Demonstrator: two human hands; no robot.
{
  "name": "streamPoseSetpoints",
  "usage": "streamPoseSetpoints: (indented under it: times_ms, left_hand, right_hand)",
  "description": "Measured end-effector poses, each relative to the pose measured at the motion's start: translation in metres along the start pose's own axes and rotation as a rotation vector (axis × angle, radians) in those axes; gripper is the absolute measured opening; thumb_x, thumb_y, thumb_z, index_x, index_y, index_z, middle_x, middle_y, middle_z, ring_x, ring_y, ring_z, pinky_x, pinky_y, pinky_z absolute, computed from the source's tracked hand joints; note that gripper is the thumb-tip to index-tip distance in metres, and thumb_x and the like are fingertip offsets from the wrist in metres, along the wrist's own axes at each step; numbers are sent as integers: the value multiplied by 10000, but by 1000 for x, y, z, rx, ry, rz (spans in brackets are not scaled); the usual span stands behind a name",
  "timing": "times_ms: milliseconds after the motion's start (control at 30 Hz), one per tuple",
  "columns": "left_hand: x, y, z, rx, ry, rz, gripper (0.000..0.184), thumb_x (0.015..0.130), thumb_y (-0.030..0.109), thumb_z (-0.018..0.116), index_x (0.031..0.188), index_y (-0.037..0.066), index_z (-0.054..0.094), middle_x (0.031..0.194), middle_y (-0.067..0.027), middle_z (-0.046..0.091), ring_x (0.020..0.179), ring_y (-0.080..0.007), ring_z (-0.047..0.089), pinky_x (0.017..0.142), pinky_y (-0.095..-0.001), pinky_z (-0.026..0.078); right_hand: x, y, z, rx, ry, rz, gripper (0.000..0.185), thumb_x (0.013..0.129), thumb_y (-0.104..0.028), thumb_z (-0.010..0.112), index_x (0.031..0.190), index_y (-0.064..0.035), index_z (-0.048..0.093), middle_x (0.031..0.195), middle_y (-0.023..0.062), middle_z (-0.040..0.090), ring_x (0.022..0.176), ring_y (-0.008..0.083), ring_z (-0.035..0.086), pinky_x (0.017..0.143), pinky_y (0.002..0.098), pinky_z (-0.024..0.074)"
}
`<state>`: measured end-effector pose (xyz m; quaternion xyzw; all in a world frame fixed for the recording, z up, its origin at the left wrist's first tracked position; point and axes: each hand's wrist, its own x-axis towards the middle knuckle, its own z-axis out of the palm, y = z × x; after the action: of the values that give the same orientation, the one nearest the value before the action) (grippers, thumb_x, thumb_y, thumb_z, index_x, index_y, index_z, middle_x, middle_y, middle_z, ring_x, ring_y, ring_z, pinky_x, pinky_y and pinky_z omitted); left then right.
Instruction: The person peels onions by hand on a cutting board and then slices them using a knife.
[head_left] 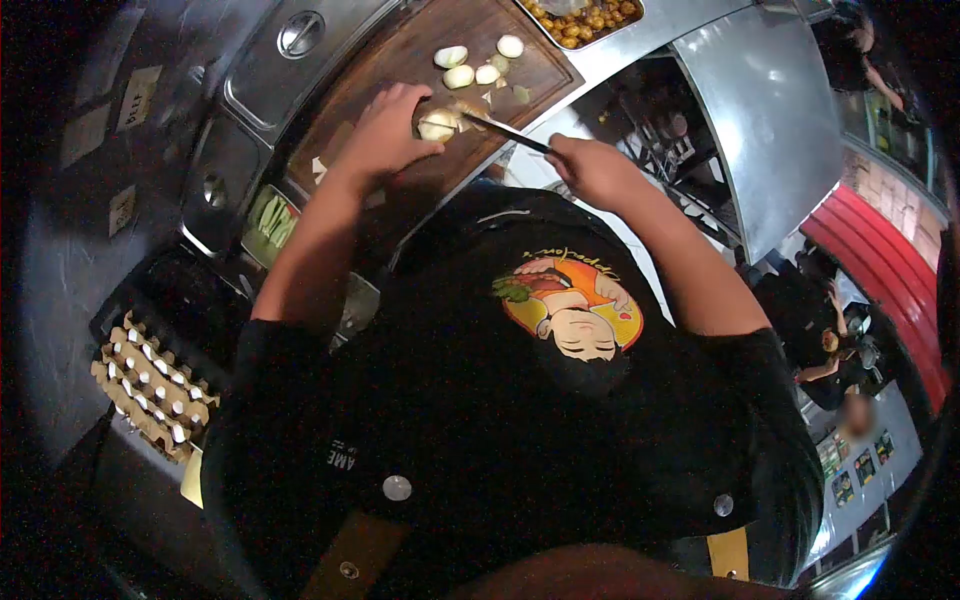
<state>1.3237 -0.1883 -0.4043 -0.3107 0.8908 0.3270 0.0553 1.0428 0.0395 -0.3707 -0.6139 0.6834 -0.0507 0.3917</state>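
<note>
Held pale onion (437, 127) on wooden board (388, 60), pinched between thumb and fingers of left hand (386, 130). Gripped knife (512, 132) in closed right hand (600, 172). Judged onion light, firm, slippery where peeled, prone to splitting into layers; best grasped low by both sides, fingertips curled clear.

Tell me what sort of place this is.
Probably a commercial kitchen: a knife in the right hand over a wooden cutting board, and a metal pan of food beside the board.

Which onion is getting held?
The onion gripped by the left hand; the other white onions lie untouched, farther up the cutting board.
</note>
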Motion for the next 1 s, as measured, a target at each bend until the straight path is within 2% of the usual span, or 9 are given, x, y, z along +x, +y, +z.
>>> streamPoseSetpoints:
  times_ms: [167,333,400,500,600,733,800,933,1000]
  left_hand:
    - [-20,-11,23,-82,-12,-111,734,808,420,911,1373,68,601,1343,-168,637,1257,-384,606,1045,-480,510]
    - [-27,10,36,-240,117,-204,673,877,476,871,1328,50,611,1198,-187,679,1100,-340,668,946,-433,542]
    - [-22,28,21,-359,-32,-491,637,907,476,851,1300,34,613,1092,-167,690,997,-310,682,884,-409,545]
    - [-24,20,40,-357,46,-523,627,893,443,865,1332,79,606,1069,-133,732,917,-290,726,835,-431,580]
    - [-32,10,54,-407,119,-408,639,875,379,870,1371,91,588,1050,-118,726,935,-276,726,830,-417,579]
    - [-36,9,57,-429,86,-452,564,852,263,818,1317,37,593,1004,-138,685,944,-266,682,844,-397,550]
    - [-34,-9,72,-506,-22,-395,546,856,221,807,1320,32,590,1032,-140,683,969,-262,678,854,-387,545]
    - [-39,-14,87,-488,47,-293,499,870,184,799,1300,33,596,1047,-127,695,958,-235,683,837,-379,547]
    - [-38,-15,88,-677,18,-313,421,913,139,790,1266,25,592,1072,-111,706,948,-180,685,820,-343,549]
  right_hand:
    - [15,22,-25,25,264,89,239,1048,-238,585,1193,-47,586,978,278,702,957,497,692,838,599,549]
    - [70,33,-33,-64,382,213,392,990,-234,647,1342,-84,561,1273,282,639,1085,490,685,940,567,573]
    - [87,36,-28,-47,411,216,445,980,-229,670,1382,-91,540,1276,271,639,1112,483,674,953,554,567]
    - [96,31,-25,-28,458,194,521,964,-209,700,1436,-101,507,1271,259,634,1159,472,655,969,542,559]
    - [100,32,-21,-77,496,167,531,957,-196,714,1436,-94,509,1266,245,633,1172,460,646,981,545,554]
    - [107,35,-22,-161,458,165,531,951,-203,720,1432,-92,524,1245,240,640,1176,452,644,981,539,557]
    - [109,35,-24,-201,458,161,489,945,-212,722,1389,-85,561,1233,232,646,1176,448,643,975,530,564]
    - [103,32,-28,-288,519,70,379,929,-264,746,1237,-83,622,1152,215,656,1069,440,679,912,561,582]
    - [94,23,-31,-298,489,101,310,965,-212,722,1225,-65,641,1178,204,695,1096,423,689,911,514,580]
